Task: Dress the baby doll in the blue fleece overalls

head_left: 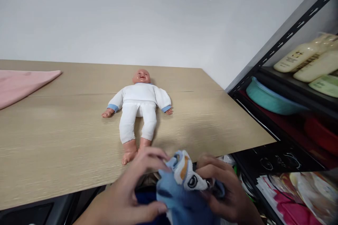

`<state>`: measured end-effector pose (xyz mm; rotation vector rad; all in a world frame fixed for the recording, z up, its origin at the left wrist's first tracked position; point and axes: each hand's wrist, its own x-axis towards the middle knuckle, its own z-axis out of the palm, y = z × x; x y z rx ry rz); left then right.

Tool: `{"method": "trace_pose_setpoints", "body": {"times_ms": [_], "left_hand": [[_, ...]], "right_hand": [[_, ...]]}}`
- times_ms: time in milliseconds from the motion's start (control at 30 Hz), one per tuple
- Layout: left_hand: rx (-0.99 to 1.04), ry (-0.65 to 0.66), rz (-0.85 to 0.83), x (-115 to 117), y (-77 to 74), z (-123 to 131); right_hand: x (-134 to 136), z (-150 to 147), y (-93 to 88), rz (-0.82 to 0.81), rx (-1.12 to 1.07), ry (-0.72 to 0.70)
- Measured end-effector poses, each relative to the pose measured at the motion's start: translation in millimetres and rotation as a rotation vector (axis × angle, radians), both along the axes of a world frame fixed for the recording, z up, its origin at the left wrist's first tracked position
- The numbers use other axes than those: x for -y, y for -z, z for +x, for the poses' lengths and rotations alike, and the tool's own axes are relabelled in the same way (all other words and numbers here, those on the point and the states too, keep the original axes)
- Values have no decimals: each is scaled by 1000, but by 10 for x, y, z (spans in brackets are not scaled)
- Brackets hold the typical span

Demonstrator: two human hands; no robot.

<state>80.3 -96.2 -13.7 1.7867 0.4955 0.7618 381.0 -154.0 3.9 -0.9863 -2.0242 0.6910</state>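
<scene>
A bunched piece of light blue baby clothing (179, 197) with a white and orange print is held in front of me, below the table's near edge. My left hand (132, 190) has its thumb and fingers curved around the left side of this cloth. On the other side my right hand (224, 186) pinches the cloth by its printed edge. The exact kind of garment does not show in its folds. Beyond my hands a baby doll (139, 95) lies face up on the table, in a white top and trousers with blue cuffs, feet towards me.
The wooden table (66, 140) stands against a white wall. A folded pink cloth (23, 84) lies at its left. To the right, a black shelf holds bottles (295, 58), a turquoise basin (271, 98) and a red basin (322, 133). Plastic packages (303, 197) lie at lower right.
</scene>
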Motion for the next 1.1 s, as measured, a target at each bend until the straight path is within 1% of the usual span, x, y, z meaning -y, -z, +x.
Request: {"method": "trace_pose_setpoints", "body": {"times_ms": [33, 67, 100, 200, 233, 300, 367, 433, 500, 533, 567, 600, 667, 800, 867, 967, 1033, 1100], "left_hand": [[8, -127, 33, -46, -14, -14], [20, -203, 40, -96, -24, -22], [37, -232, 15, -149, -36, -23], [77, -212, -125, -307, -97, -4], [80, -232, -151, -356, -120, 2], [94, -318, -157, -449, -152, 2], [133, -380, -149, -531, -151, -14], [194, -381, -150, -597, -115, -39], [242, -359, -161, -646, -57, -62], [260, -355, -171, -665, -25, -71], [274, -359, -180, -681, 7, -80], [280, -368, -187, -695, 38, -91], [268, -387, -171, -721, 91, -124], [82, -428, 9, -767, 137, -231], [7, -487, 104, -791, 122, -284], [48, -569, 234, -840, 44, -346], [66, -531, 265, -885, -48, -378], [8, -382, 202, -936, -158, -408]], "right_hand": [[-110, -66, -72, 58, 13, -10], [-225, -139, -129, 115, 22, -9], [-341, -216, -170, 163, 28, -2], [-653, -450, -228, 251, 19, 32], [-734, -517, -233, 269, 5, 52], [-851, -614, -238, 290, -28, 95], [-919, -651, -251, 244, -48, 140], [-962, -640, -273, 82, -34, 106], [-1005, -608, -293, -115, 8, 15], [-1030, -595, -299, -178, 38, -15], [-1056, -588, -302, -204, 70, -29], [-1082, -587, -305, -194, 102, -29], [-1130, -604, -312, -118, 134, -36], [-1176, -655, -352, 27, 8, -166], [-1177, -671, -366, 20, -51, -171], [-1185, -697, -359, -36, -73, -107], [-1207, -721, -347, -53, -81, -102], [-1240, -745, -345, -63, -95, -136]]}}
